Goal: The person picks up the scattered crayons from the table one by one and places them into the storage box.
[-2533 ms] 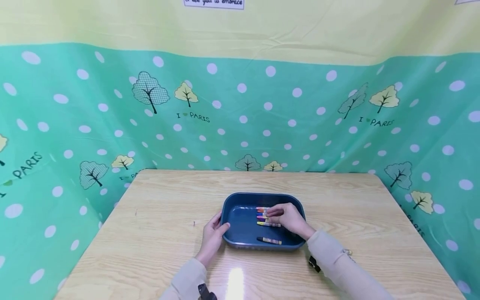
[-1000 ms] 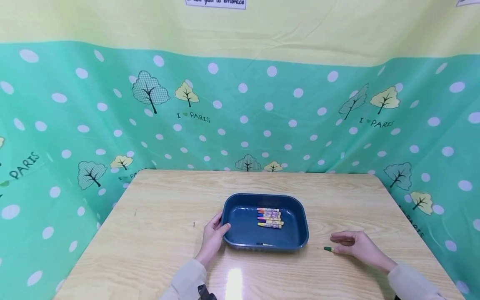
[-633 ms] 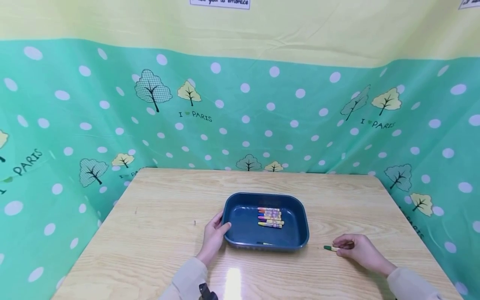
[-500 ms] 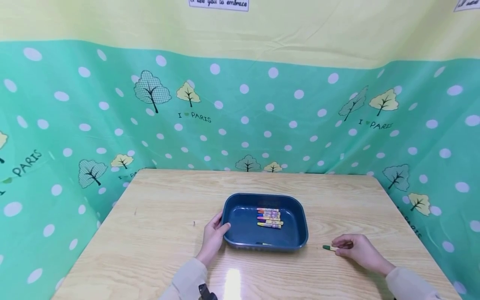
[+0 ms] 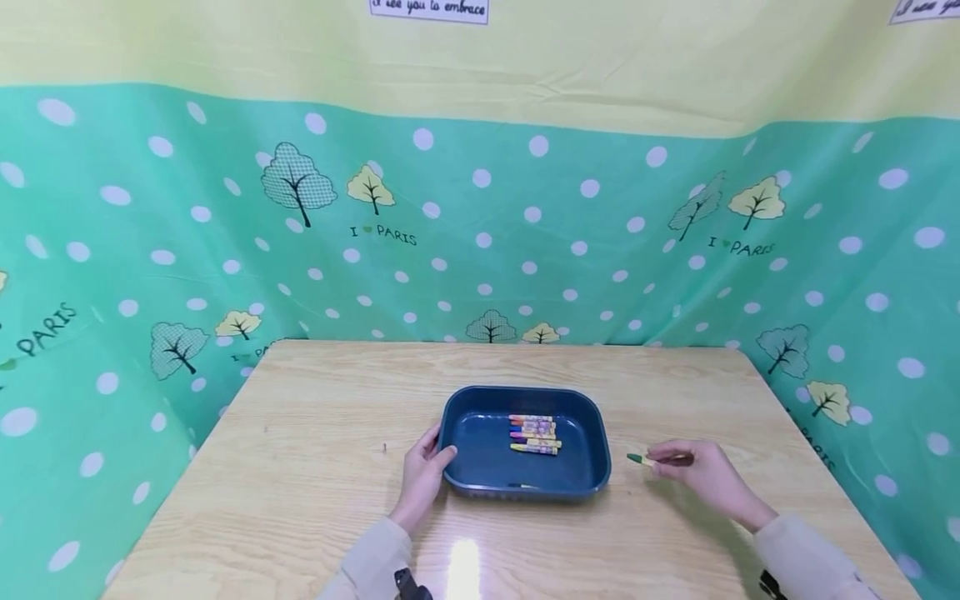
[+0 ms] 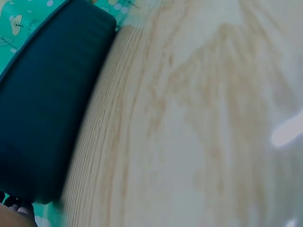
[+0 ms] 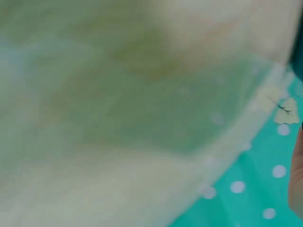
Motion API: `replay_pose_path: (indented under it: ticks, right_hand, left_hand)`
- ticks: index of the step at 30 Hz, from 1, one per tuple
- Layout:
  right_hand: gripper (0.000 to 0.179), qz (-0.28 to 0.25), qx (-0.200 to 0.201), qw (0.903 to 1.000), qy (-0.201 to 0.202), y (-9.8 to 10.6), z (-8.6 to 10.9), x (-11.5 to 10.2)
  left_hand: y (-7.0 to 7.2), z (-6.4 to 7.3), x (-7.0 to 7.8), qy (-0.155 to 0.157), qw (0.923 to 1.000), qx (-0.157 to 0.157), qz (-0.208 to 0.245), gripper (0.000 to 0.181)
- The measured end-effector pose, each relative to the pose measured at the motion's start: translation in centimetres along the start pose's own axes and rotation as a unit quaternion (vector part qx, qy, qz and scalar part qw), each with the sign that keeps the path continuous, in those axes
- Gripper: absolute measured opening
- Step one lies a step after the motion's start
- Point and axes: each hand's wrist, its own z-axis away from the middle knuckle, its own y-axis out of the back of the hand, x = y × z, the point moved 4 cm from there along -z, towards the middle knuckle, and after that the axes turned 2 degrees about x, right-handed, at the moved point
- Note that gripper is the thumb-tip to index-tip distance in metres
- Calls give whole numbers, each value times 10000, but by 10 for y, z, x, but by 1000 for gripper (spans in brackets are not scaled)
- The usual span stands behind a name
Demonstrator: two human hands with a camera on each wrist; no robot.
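In the head view my left hand [image 5: 422, 477] grips the left rim of a dark blue tray [image 5: 468, 479], its thumb over the edge. Several crayons [image 5: 534, 433] with coloured tips lie side by side in the tray. Near its front wall another crayon [image 5: 522, 486] is mostly hidden. My right hand [image 5: 697, 473] pinches a green crayon [image 5: 639, 459] just right of the tray, raised above the table with its tip toward the tray. The left wrist view shows the tray's side [image 6: 52, 104]. Only part of the right hand [image 7: 297, 175] shows in the right wrist view.
The wooden table [image 5: 322, 417] carries a tiny dark speck [image 5: 385, 447] left of the tray. A green and yellow printed curtain [image 5: 450, 208] stands behind the table and along both sides. Light glares on the table near the front.
My right hand left the tray, took hold of the green crayon on the table at the right, and has now lifted it up and leftward. My left hand stays on the tray.
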Motion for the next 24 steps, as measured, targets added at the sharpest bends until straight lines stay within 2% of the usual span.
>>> replay_pose_path:
  ticks: [4,7,13,20,24]
  right_hand:
    - [28,-224,122,9996,133,-3,-10,-22]
    - [27,-429,159,9988,190,-12,-19,-37]
    - [26,-851,-85,9958,339,-40,-40,-59]
    - [21,-848,-121,9953,455,-73,-53,-77]
    - [19,-833,-347,9942,588,-94,-57,-88]
  left_hand:
    - [0,0,1,27,10000,10,-4,51]
    - [0,0,-1,65,10000,15,-16,51]
    - [0,-3,-1,13,10000,-1,52,52]
    - [0,-1,0,-43,10000,-22,-41,52]
    - [2,-2,0,-69,10000,-12,-31,52]
